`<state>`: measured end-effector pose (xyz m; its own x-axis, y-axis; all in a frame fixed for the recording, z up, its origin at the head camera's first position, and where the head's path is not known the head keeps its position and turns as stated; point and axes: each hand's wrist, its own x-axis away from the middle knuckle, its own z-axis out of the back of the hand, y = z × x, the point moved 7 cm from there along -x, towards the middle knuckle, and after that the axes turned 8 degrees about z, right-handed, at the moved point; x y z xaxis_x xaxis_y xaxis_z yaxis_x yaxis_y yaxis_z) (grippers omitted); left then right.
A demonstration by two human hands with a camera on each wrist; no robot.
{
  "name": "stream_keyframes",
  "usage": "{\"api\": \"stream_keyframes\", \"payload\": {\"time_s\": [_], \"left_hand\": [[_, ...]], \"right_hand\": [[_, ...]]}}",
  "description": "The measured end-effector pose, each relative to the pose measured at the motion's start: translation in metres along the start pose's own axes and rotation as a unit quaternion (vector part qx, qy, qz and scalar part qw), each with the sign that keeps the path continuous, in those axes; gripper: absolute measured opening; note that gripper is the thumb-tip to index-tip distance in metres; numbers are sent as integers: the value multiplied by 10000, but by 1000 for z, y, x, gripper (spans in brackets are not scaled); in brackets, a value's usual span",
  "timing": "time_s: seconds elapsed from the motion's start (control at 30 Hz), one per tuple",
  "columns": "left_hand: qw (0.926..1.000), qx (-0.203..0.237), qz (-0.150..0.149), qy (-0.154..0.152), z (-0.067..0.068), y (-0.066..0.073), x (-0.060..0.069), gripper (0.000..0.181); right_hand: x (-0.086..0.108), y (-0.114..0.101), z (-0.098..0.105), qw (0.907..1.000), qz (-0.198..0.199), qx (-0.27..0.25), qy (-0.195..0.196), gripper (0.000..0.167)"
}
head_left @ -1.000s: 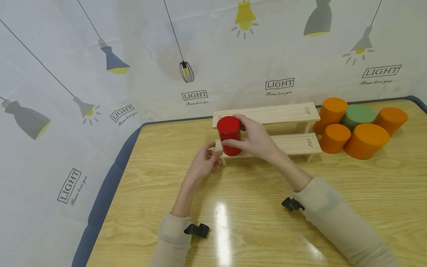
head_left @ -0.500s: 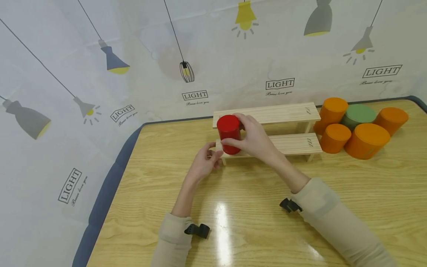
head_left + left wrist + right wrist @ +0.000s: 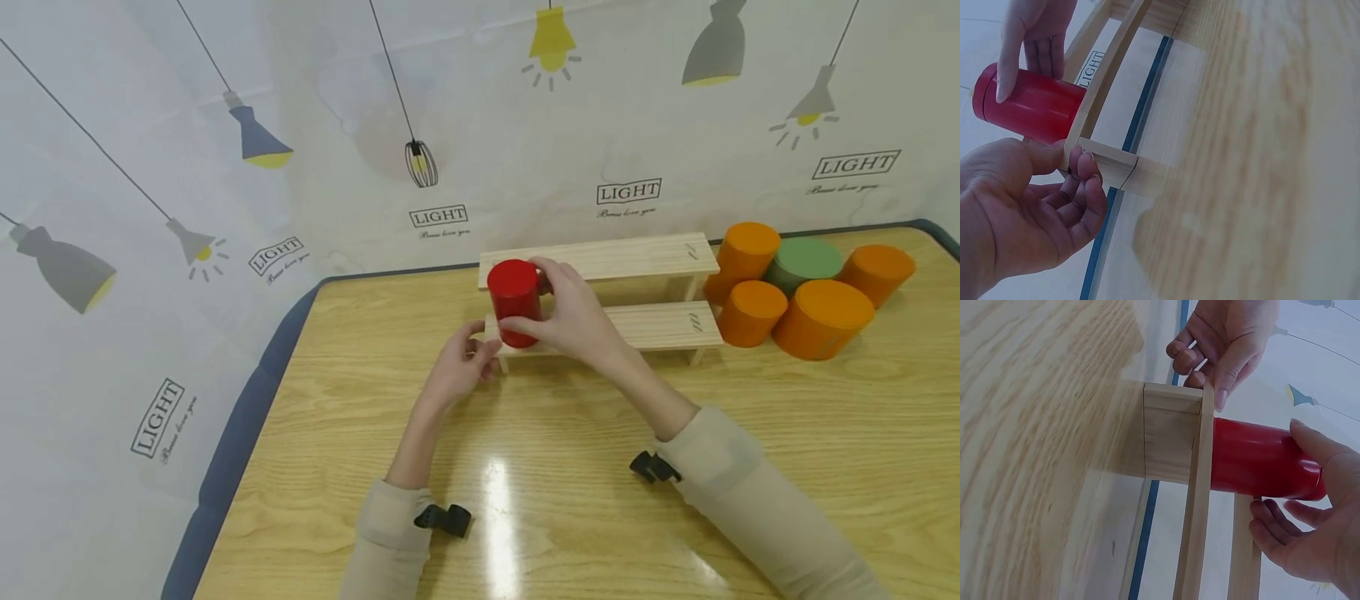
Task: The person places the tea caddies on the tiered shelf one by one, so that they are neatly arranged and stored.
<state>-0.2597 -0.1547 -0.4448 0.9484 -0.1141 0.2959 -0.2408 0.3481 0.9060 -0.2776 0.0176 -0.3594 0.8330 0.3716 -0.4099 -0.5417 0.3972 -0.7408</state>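
A red cylindrical canister (image 3: 515, 300) stands upright on the left end of the front wooden shelf (image 3: 652, 325). My right hand (image 3: 573, 317) grips it from the right, its thumb across the near side and its fingers round the back. In the right wrist view the same canister (image 3: 1260, 459) meets the shelf board with its base. My left hand (image 3: 459, 362) pinches the left end of that shelf at the corner. The left wrist view shows the thumb of the left hand (image 3: 1029, 206) against the board's edge, the other fingers curled under it.
Behind the front shelf runs a second, higher wooden shelf (image 3: 630, 257). Right of both shelves several orange canisters (image 3: 823, 317) cluster round a green one (image 3: 806, 260). A wall cloth printed with lamps (image 3: 517, 133) borders the wooden table (image 3: 360, 375) at the back and left.
The red canister has shifted very slightly back on the shelf, with my right hand still holding it. My left hand stays at the shelf's corner.
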Motion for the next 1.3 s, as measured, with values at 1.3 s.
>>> {"api": "stream_keyframes", "payload": {"time_s": [1.3], "left_hand": [[10000, 80, 36, 34, -1, -1, -1, 54]], "right_hand": [[58, 34, 110, 9955, -463, 492, 671, 65]]}}
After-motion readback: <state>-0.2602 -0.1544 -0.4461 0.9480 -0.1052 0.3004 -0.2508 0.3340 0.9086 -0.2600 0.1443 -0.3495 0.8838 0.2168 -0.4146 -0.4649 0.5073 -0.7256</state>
